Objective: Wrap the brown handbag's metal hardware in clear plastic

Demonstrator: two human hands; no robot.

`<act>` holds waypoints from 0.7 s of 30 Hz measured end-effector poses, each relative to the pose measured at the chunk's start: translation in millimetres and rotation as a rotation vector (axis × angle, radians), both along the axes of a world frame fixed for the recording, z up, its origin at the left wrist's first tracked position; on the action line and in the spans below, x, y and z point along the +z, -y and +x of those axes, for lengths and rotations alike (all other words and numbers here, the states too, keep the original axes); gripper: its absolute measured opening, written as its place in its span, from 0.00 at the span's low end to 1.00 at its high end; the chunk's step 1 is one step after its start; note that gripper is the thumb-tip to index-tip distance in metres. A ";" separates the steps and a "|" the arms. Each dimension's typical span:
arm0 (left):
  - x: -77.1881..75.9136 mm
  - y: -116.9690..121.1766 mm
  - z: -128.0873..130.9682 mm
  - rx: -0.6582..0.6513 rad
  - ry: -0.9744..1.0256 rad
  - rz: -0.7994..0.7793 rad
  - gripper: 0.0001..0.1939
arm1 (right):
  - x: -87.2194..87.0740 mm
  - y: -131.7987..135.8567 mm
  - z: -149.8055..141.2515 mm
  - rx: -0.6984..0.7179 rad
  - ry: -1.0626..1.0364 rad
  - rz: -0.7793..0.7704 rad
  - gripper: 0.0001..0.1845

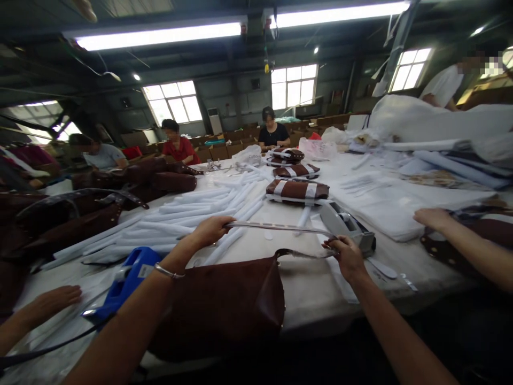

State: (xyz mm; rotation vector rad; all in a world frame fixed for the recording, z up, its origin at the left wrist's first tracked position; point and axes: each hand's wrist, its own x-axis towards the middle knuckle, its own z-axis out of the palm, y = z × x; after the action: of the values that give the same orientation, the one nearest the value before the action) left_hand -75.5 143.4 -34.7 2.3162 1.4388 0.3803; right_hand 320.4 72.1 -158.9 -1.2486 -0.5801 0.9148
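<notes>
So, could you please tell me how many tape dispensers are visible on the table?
2: the blue dispenser, left of the nearest brown bag, and the grey dispenser, just beyond the person's right hand. Others may be hidden from this view.

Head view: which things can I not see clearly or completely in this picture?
All in the head view:
- Strap: its gripped parts are hidden by the fingers of the left hand and right hand.
- Large brown bag: left part behind the left forearm; underside lost in shadow.
- Studded bag: cut by the right edge, partly covered by another person's forearm.
- Lettering on the white plastic bag: too small.
</notes>
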 end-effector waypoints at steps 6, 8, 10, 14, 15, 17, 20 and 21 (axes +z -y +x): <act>-13.3 5.0 -18.0 0.123 0.200 -0.300 0.13 | -8.4 -11.6 5.8 0.022 0.183 -0.065 0.14; -15.3 11.7 -17.0 0.172 0.307 -0.415 0.19 | -1.0 -11.2 1.2 0.022 0.281 -0.055 0.17; -15.0 19.1 -8.0 0.197 0.434 -0.517 0.23 | 13.3 -5.5 -13.9 0.004 0.490 0.050 0.23; -9.5 24.5 33.8 0.208 0.755 -0.609 0.23 | 54.9 16.2 -75.5 0.201 0.894 0.358 0.17; -8.0 22.9 46.7 0.214 0.843 -0.608 0.22 | 64.5 21.0 -93.2 0.323 0.880 0.385 0.13; -5.4 17.6 71.7 0.232 1.013 -0.590 0.21 | 78.3 26.8 -124.5 0.530 0.822 0.376 0.12; -4.8 9.1 101.7 0.267 1.227 -0.570 0.21 | 81.9 26.5 -152.3 0.627 0.711 0.332 0.14; -6.1 7.3 109.2 0.278 1.282 -0.577 0.21 | 79.3 25.2 -156.4 0.617 0.654 0.325 0.15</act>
State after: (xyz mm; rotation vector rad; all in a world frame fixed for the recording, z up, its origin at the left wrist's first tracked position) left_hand 33.6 136.1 -40.8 0.9696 0.9420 1.0834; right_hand 164.0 47.0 -79.6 -1.0681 -1.6325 0.8448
